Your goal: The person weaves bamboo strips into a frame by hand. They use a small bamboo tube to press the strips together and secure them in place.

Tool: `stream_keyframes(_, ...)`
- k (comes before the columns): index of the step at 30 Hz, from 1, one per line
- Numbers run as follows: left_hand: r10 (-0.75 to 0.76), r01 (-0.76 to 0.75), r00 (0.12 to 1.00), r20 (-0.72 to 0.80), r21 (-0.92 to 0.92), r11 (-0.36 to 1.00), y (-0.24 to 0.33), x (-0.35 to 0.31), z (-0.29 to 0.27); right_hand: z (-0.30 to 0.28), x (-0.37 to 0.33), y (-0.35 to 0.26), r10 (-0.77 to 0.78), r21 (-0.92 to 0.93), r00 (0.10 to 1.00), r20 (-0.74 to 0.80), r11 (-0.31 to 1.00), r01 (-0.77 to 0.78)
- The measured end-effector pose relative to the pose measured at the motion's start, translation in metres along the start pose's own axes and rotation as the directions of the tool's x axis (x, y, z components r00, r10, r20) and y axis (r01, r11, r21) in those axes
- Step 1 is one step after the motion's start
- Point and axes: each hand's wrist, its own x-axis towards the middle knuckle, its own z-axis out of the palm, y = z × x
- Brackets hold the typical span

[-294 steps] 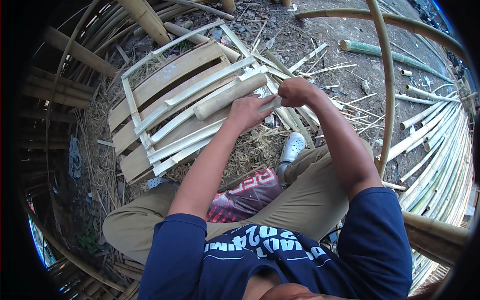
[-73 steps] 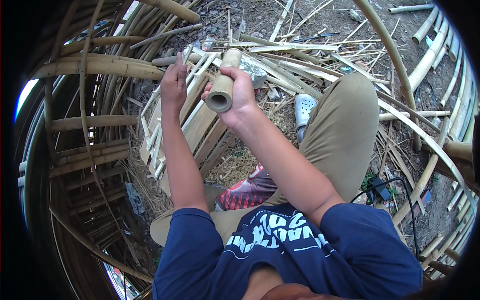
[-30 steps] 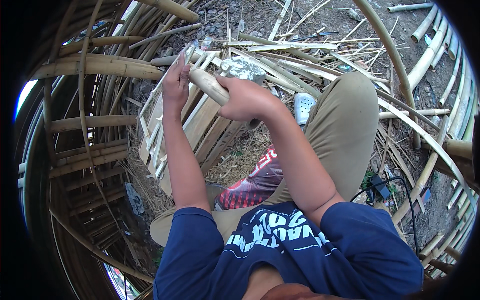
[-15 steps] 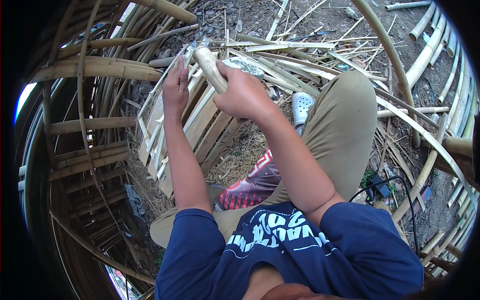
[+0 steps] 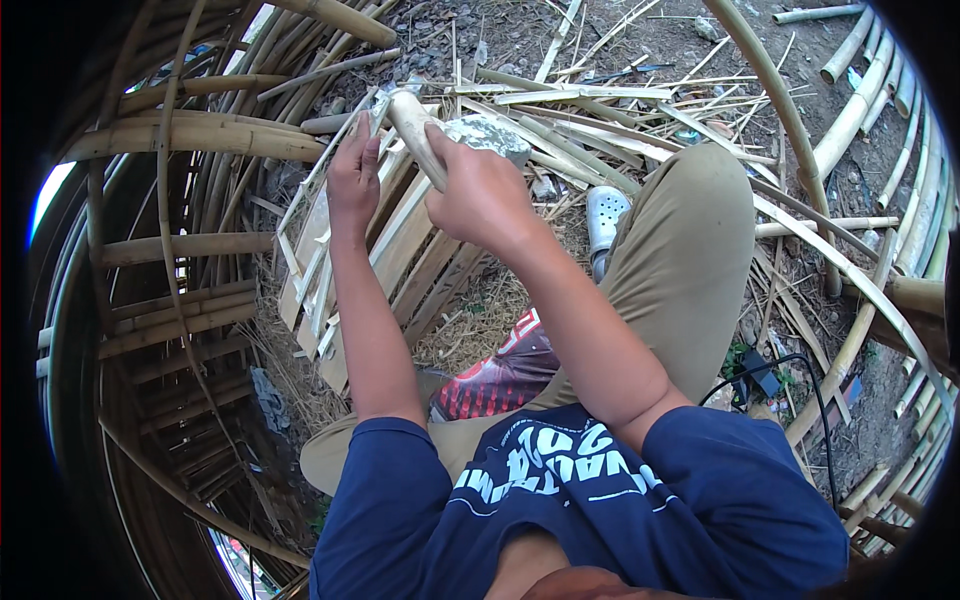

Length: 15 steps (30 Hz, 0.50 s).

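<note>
My right hand (image 5: 485, 195) is closed round a thick, pale wooden rod (image 5: 416, 135) with a rounded end, tilted up and to the left. Whether a blade or other part joins it is hidden by the hand. Just left of the rod, my left hand (image 5: 354, 180) is closed at the upper end of a thin, pale bamboo strip (image 5: 378, 112), its fingertips partly out of sight. Beneath both hands lie several flat split bamboo slats (image 5: 410, 225), side by side and slanting. A grey-white stone block (image 5: 490, 135) sits behind my right hand.
Bamboo framework (image 5: 190, 245) rises close on my left. Loose split strips (image 5: 600, 95) litter the ground ahead. Bamboo poles (image 5: 850, 110) lie at the right, with a curved pole (image 5: 780, 85) nearer. A black cable (image 5: 825, 430) and my shoe (image 5: 604, 222) are right of the slats.
My right hand has shifted slightly, and the wooden rod's angle has changed a little. My left hand stays in almost the same place.
</note>
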Motion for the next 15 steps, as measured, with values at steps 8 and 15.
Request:
stream_keyframes(8,-0.046,0.046,0.998,0.033,0.019,0.999,0.0,0.001,-0.003,0.016,0.003,0.0,0.028,-0.003,0.997,-0.066,1.0,-0.028)
stream_keyframes(15,-0.031,0.031,0.999,0.011,0.006,0.999,-0.004,-0.007,-0.002,0.005,0.002,-0.004,0.015,0.039,0.998,-0.058,0.999,-0.012)
